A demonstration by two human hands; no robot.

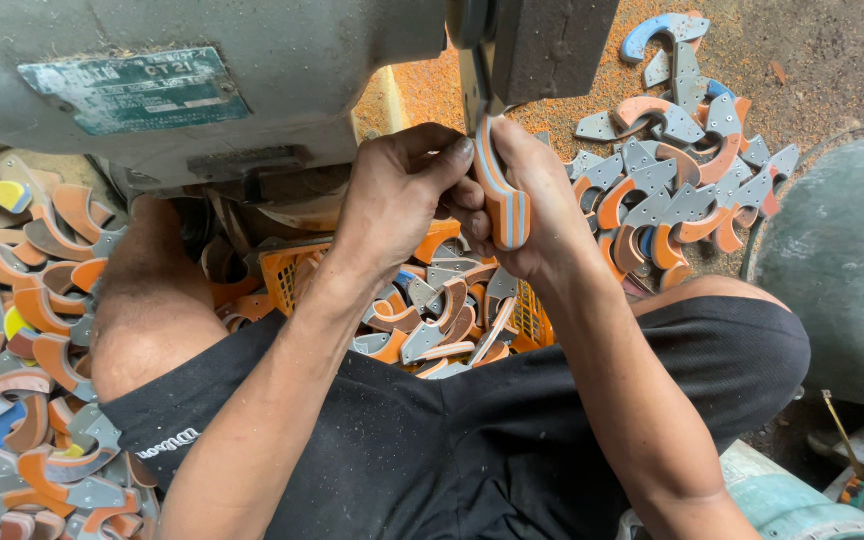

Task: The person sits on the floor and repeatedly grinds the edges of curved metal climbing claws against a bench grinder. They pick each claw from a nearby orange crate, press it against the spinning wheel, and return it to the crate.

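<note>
Now, line by line:
Left hand [397, 195]: closed, fingertips pinching the upper edge of the layered piece [504, 195], steadying it from the left.
Right hand [542, 205]: wrapped shut around the same piece from the right, palm behind it.
Layered piece: curved stack of orange, grey and blue sheet, held upright, its top pressed to the machine head [497, 45] at the far middle.
Risk to fingers: both thumbs sit just beside the contact point; a slip upward would likely bring skin against the working part.
Risk to piece: uneven pressure could tilt it and spoil the edge.
Orange basket [287, 268]: near, between the knees, crowded with cut pieces.
Floor piles [672, 190]: right and left, loose pieces that could snag a knee.
</note>
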